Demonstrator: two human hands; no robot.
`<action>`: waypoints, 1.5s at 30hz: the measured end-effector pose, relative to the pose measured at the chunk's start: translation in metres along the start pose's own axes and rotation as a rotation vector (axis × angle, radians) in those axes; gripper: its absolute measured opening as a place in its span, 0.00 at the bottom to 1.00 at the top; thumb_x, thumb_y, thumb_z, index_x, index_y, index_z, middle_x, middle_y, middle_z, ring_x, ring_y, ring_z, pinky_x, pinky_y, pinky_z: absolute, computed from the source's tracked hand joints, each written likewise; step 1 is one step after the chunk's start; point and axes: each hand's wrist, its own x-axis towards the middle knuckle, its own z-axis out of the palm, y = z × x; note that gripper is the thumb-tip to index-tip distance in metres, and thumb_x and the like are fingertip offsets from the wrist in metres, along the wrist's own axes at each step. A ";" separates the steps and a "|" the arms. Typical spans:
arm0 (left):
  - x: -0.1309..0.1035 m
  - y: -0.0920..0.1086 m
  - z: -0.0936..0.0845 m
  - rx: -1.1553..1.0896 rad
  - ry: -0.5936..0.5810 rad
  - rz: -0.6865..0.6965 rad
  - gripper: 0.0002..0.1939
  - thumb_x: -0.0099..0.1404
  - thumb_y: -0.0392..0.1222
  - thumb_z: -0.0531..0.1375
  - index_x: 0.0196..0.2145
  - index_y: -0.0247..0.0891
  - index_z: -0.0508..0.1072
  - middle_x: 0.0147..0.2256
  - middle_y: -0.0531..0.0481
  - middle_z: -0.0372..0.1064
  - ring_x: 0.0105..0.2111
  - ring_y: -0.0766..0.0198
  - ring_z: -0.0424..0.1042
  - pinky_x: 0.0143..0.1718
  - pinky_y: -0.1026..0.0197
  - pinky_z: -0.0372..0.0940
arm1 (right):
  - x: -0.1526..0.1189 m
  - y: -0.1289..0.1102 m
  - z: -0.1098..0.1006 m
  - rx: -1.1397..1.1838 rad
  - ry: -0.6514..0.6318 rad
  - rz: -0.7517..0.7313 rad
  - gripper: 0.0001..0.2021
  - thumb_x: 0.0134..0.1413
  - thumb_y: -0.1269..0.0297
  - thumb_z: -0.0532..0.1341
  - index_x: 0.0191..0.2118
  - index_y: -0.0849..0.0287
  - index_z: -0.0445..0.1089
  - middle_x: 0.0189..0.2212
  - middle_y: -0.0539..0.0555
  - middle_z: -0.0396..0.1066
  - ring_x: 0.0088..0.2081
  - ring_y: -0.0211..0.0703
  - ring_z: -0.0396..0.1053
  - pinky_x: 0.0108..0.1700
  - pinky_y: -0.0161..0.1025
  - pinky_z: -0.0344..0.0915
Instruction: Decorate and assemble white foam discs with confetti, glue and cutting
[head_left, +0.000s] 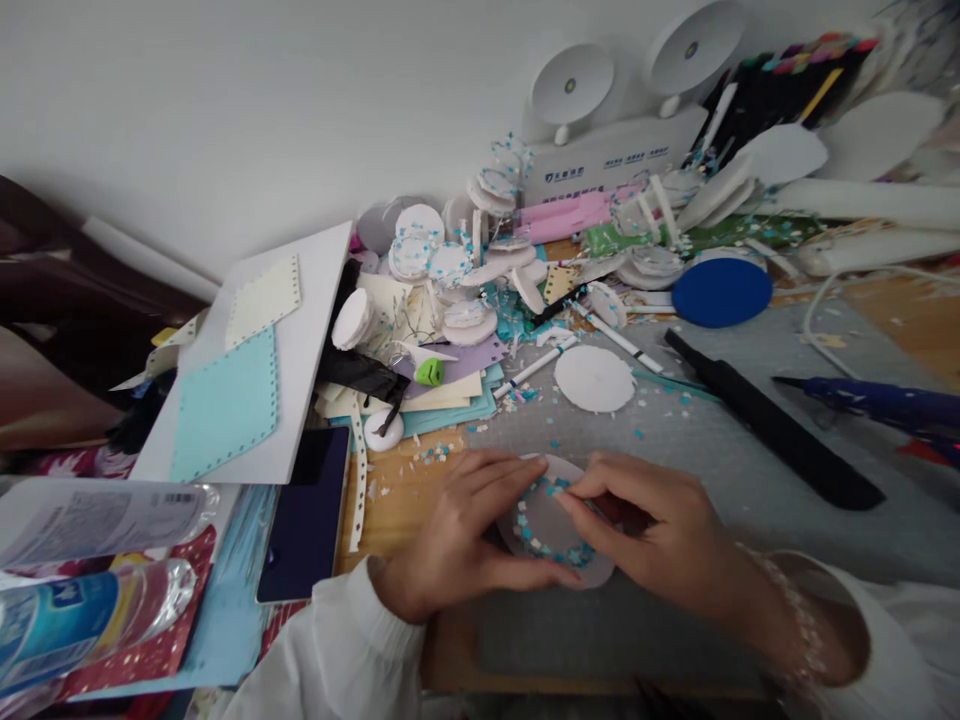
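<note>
A white disc (553,520) lies low in front of me, with a ring of small blue and white star-like pieces (536,545) stuck around its face. My left hand (472,525) grips the disc by its left side, fingers over the far edge and thumb along the near edge. Over the right side of the ring, my right hand (652,515) pinches thumb and forefinger together at the blue pieces; whatever is between those tips is too small to make out. Just beyond the disc, a plain white round (595,379) rests on the grey mat (750,560).
Decorated white discs (427,250) crowd the back. At right lie a black knife-shaped tool (780,430), a blue glue gun (885,400) and a blue oval (722,292). A phone (307,515), a white board (300,290) and plastic bottles (82,610) are at left.
</note>
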 end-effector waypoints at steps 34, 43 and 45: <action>0.002 0.002 -0.013 -1.130 -0.098 -0.576 0.40 0.42 0.56 0.75 0.53 0.45 0.74 0.43 0.42 0.77 0.45 0.49 0.77 0.46 0.52 0.70 | 0.005 -0.002 -0.010 0.756 -0.308 0.327 0.16 0.57 0.47 0.62 0.33 0.55 0.76 0.28 0.50 0.62 0.31 0.37 0.62 0.30 0.34 0.60; 0.002 -0.002 -0.012 -0.982 -0.021 -0.472 0.45 0.36 0.50 0.78 0.53 0.41 0.73 0.44 0.42 0.76 0.45 0.49 0.77 0.46 0.53 0.70 | 0.011 -0.001 -0.014 1.008 -0.305 0.585 0.20 0.53 0.47 0.65 0.25 0.58 0.63 0.23 0.46 0.54 0.24 0.34 0.53 0.25 0.32 0.54; -0.001 -0.004 -0.013 -0.873 0.030 -0.416 0.44 0.37 0.50 0.78 0.53 0.41 0.73 0.47 0.41 0.75 0.47 0.49 0.75 0.49 0.52 0.69 | 0.012 0.000 -0.022 1.048 -0.250 0.575 0.20 0.53 0.48 0.64 0.25 0.57 0.60 0.21 0.44 0.49 0.21 0.32 0.46 0.22 0.32 0.49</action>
